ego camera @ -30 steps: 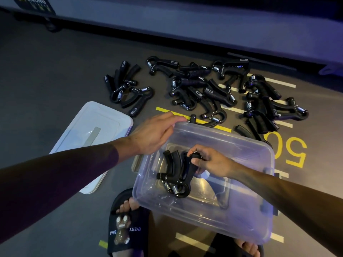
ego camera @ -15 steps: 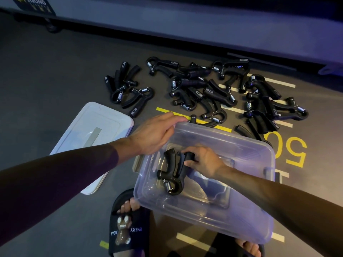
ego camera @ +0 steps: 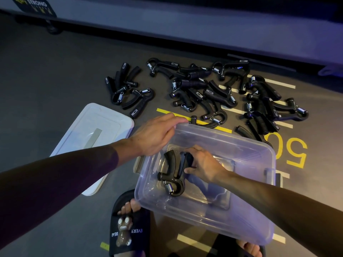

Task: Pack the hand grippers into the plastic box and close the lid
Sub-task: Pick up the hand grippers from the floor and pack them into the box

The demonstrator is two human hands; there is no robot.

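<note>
The left hand [ego camera: 157, 134] reaches forward and grips the far-left rim of the plastic box [ego camera: 241, 229]. Inside the box, the right hand [ego camera: 204, 165], wrist bent, pinches a black hand gripper [ego camera: 172, 173] by its handle.

one view only, worn on my head: looks forward and steeply down past my forearms to the floor [ego camera: 46, 75], close over the plastic box [ego camera: 241, 216] by my feet, the far wall base [ego camera: 167, 28] along the top edge.
</note>
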